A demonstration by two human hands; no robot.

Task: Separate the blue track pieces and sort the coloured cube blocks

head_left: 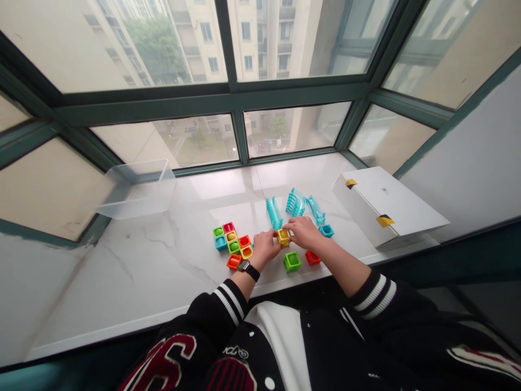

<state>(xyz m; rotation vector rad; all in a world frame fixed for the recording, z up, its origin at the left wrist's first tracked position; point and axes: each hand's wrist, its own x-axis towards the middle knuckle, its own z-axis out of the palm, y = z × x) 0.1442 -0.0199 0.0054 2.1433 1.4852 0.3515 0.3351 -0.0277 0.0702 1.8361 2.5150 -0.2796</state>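
The left hand and the right hand meet slightly right of the frame's centre, fingers bent, pinching the yellow block between them. To handle it well, I would hold the side walls with light, even pressure from both sides, leave the opening uncovered, and turn it in small steps with one hand steadying. Squaring it by its edges before pressing should avoid a tilted fit. The left wrist, with its watch, is best held clear of the orange block just beside it, lest it get nudged.

The yellow block lies right of the left fingertips and left of the right ones; whether it touches the counter I cannot tell. Just above it in the frame is the straight track; just below, the green block, with the red block to its right. The blue block sits beyond the right wrist. Farther out, a clear bin stands at left and a white box at right.
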